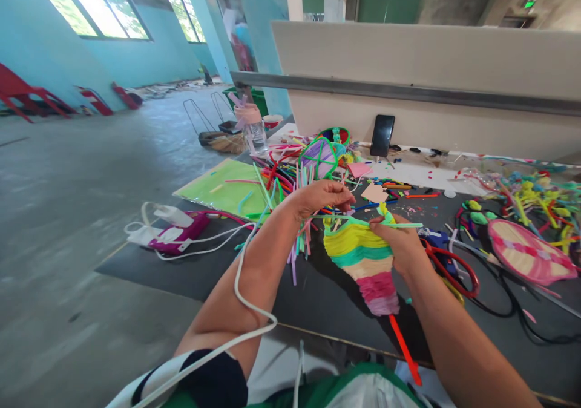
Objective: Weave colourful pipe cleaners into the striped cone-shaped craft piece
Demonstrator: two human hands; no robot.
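My right hand grips the upper right edge of a striped pipe-cleaner piece, with the thumb on its front. The rows run yellow, teal, beige, crimson and mauve, narrowing downward. An orange-red stem sticks out at the bottom. A light green pipe cleaner lies across the top edge and juts past my right thumb. Just above that edge, my left hand is bent at the wrist with fingers curled together. What its fingertips hold, if anything, I cannot make out.
Loose pipe cleaners are heaped behind my left arm, near a round purple-and-green piece. A phone leans on the back board. A white cable crosses my left arm from a purple power strip. A pink oval piece lies right.
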